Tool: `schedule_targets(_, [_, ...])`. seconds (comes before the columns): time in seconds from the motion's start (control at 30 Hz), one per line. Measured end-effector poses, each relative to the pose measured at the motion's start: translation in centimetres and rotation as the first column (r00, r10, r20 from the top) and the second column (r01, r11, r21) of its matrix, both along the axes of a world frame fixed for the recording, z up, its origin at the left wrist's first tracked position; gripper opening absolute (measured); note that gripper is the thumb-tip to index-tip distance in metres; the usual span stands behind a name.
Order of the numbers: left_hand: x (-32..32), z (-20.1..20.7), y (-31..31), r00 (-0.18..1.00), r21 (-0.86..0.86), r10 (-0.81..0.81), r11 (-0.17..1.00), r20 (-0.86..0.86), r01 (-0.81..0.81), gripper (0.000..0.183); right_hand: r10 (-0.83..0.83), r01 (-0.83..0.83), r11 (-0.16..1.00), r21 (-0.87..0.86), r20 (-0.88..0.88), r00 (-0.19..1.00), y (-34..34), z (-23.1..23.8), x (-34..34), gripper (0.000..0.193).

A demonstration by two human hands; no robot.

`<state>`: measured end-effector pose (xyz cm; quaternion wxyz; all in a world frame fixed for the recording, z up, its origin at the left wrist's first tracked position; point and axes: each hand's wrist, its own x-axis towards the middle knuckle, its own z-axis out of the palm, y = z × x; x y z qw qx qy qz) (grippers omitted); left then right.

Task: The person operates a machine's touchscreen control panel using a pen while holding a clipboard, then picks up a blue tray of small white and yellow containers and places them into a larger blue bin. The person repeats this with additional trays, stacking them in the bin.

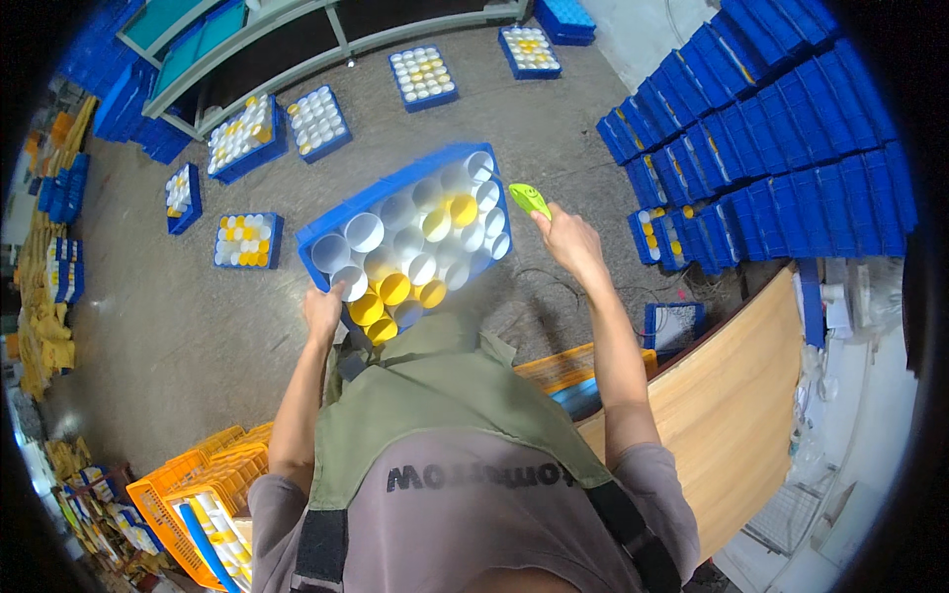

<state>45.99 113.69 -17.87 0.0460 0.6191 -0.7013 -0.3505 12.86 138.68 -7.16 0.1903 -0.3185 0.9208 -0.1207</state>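
A blue plastic crate (395, 176) is held in front of my body, tilted, with its open side facing me. White cylindrical cups (364, 232) and yellow ones (394, 289) stand packed inside it, their round ends showing. A whitish haze blurs the cups in its upper middle. My left hand (321, 314) is closed on the crate's lower left corner, thumb by the nearest white cup. Just right of the crate and apart from it, my right hand (571, 245) grips a small flat lime-green tool with a rounded end (529, 200); its exact kind is unclear.
Several blue crates of cups (247, 241) lie on the grey floor (148, 336). Tall stacks of blue crates (791, 148) rise at right. A wooden board (732, 395) is near my right elbow, orange crates (168, 484) at lower left. A metal-framed rack (287, 30) stands at the back.
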Motion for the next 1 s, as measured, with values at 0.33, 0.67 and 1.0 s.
schedule_targets(0.33, [-2.4,1.2,0.6,0.989,-0.099,-0.145,0.984,0.020,0.146,0.053,0.019,-0.021,1.000,0.022,0.072,0.997,2.6,2.2,3.2,0.045])
schedule_targets(0.67, [-3.5,0.2,0.5,0.977,-0.091,-0.155,0.981,0.144,0.169,0.082,0.097,-0.095,0.995,-0.029,0.105,0.990,1.3,3.6,6.1,0.044])
schedule_targets(1.0, [-4.5,0.3,1.1,0.969,-0.106,-0.072,0.989,0.236,0.099,0.086,0.296,-0.294,0.955,-0.027,0.098,0.950,-1.8,4.0,9.0,0.042])
